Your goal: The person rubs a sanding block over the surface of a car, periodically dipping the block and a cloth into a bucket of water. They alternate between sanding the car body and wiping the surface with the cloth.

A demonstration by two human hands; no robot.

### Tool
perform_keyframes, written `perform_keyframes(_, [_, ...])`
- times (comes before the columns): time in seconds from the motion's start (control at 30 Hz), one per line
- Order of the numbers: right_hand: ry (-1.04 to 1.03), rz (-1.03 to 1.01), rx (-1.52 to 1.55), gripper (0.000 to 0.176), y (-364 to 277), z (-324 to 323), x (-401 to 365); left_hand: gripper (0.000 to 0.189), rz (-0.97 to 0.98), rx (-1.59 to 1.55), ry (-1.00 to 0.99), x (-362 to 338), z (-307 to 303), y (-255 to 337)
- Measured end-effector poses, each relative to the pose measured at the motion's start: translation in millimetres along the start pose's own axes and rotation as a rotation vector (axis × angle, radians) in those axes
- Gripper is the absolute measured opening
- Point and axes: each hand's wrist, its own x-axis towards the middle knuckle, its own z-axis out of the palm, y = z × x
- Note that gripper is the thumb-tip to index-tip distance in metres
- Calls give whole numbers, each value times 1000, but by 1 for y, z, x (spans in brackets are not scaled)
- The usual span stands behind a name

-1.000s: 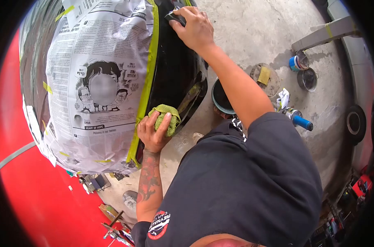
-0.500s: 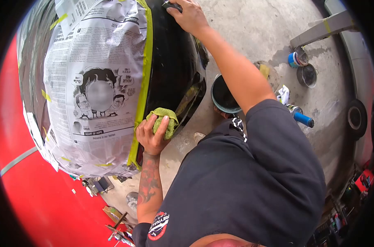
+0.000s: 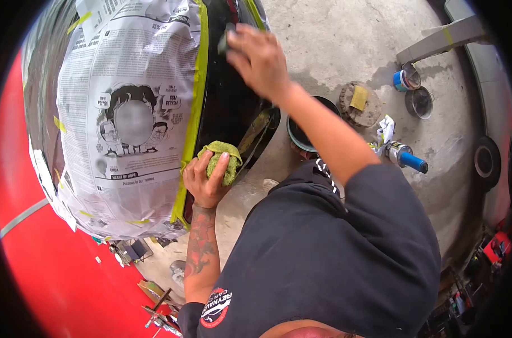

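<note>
My left hand (image 3: 204,183) is closed on a bunched green cloth (image 3: 232,167), resting at the lower end of a glossy black car panel (image 3: 225,96). Farther up, my right hand (image 3: 261,63) is blurred by motion over the same panel, its fingers gripping a small dark pad (image 3: 224,43). I cannot make out what the pad is made of. Beside the panel, newspaper sheets (image 3: 137,62) cover the car body, edged by a strip of yellow-green masking tape (image 3: 193,135).
A dark bucket (image 3: 296,135) stands on the concrete floor, partly behind my right arm. Near it are a round slab (image 3: 349,112) bearing a yellow sponge (image 3: 359,97), a metal can (image 3: 399,153) by a blue cylinder (image 3: 415,163), a blue-and-white tin (image 3: 401,81) and a black bowl (image 3: 419,103).
My right hand has come down the panel towards me with the pad. The left hand and cloth have barely shifted. The slab and sponge show more fully now.
</note>
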Motion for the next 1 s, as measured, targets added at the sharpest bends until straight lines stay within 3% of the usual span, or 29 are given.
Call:
perform_keyframes(0.07, [60,49,-49,36,35,26,37,53,10,11,-2,0,0,0])
perform_keyframes(0.17, [38,45,-64,37,18,17,30,52,-1,4,20,2,1,1])
perform_keyframes(0.27, [-98,102,-76,41,-50,-22,-27,52,-34,-13,39,1,3,3])
perform_keyframes(0.37, [-171,64,-67,41,-65,-36,-50,53,-37,-15,32,2,1,2])
perform_keyframes(0.53, [29,-24,-89,39,30,29,39,55,-30,-5,42,3,2,3])
perform_keyframes(0.63, [-49,99,-45,32,9,9,64,54,-22,1,46,4,2,2])
perform_keyframes(0.73, [-13,51,-86,37,-22,-1,1,54,-32,-3,53,2,3,2])
perform_keyframes(0.8, [-107,93,-66,37,-54,-22,-35,54,-35,-12,43,4,3,2])
perform_keyframes(0.87, [-93,80,-53,31,-51,-21,-28,55,-36,-17,31,2,0,2])
perform_keyframes(1.0, [69,-3,-54,24,19,26,50,57,-31,-9,37,2,4,1])
